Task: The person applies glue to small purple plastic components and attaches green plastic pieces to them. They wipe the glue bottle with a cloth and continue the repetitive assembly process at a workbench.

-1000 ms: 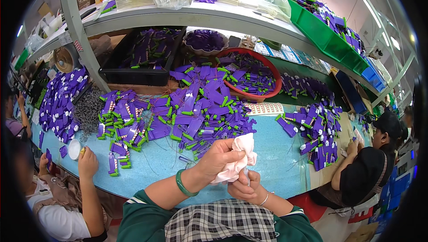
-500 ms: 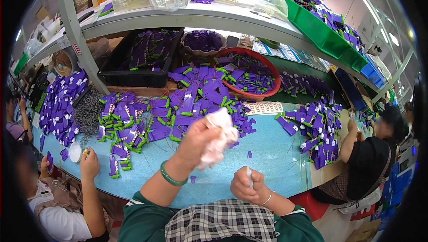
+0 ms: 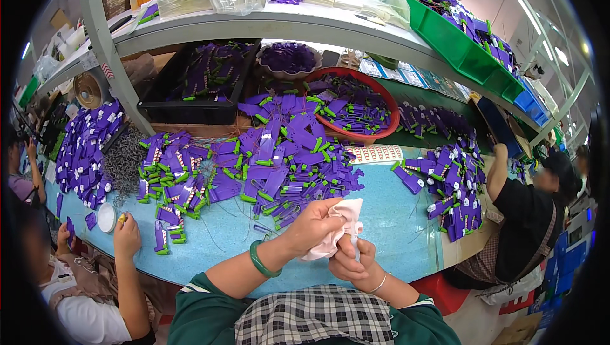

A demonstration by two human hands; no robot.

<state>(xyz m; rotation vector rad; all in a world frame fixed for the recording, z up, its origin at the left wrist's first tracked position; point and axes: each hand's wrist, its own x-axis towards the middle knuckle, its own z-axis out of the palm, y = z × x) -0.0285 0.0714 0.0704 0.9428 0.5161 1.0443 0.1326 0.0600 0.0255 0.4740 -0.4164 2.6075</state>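
Low over the front of the blue table, my left hand (image 3: 312, 229) grips a crumpled pale pink cloth (image 3: 349, 210). Right beside it, my right hand (image 3: 351, 265) is closed around a slim whitish tube-like object (image 3: 356, 251). The cloth meets the fingers of that hand and hides the upper end of the object, so its exact kind does not show. Beyond my hands spreads a heap of flat purple pieces with green ends (image 3: 286, 173). A smaller cluster of similar pieces (image 3: 171, 180) lies to the left.
A red basin (image 3: 395, 113) and a black tray (image 3: 184, 115) hold more purple pieces under a white shelf (image 3: 267, 29). Another pile (image 3: 454, 192) lies at right. Co-workers sit on both sides; a white cup (image 3: 107, 216) stands near the left one's hand.
My left hand has come down and to the right with the cloth, bringing it onto the object in my right hand. The right-hand co-worker's arm has reached farther forward.
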